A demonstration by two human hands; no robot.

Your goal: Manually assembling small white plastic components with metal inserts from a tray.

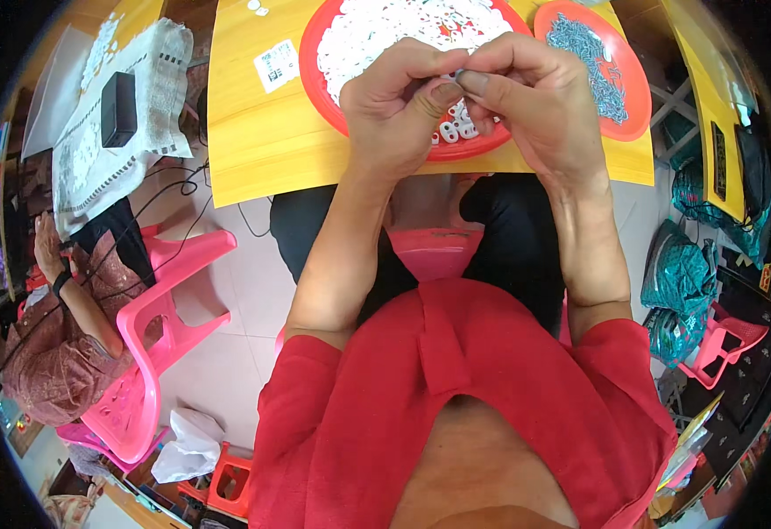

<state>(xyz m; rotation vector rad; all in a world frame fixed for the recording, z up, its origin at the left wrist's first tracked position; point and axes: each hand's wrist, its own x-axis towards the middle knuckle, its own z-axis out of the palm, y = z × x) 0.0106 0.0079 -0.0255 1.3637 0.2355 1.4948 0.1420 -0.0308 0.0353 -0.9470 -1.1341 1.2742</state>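
My left hand (pixel 399 101) and my right hand (pixel 540 97) meet fingertip to fingertip over the near part of a round red tray (pixel 310 70). Both are closed in a pinch on something small and greyish between thumbs and forefingers, too hidden to name. Heaped in the tray under them are many small white plastic pieces (pixel 359 44), some with round holes. Just right of my right hand, an orange-red plate (pixel 636 101) holds a pile of thin grey metal screws or nails (pixel 584 57), with a few white bits among them.
The yellow table (pixel 258 132) bears a white printed label (pixel 277 65) left of the tray. At far left, a person's arm (pixel 86 304) rests near a cloth-covered table with a black box (pixel 119 110). A pink chair (pixel 152 353), cables and a white bag (pixel 189 445) stand on that side.
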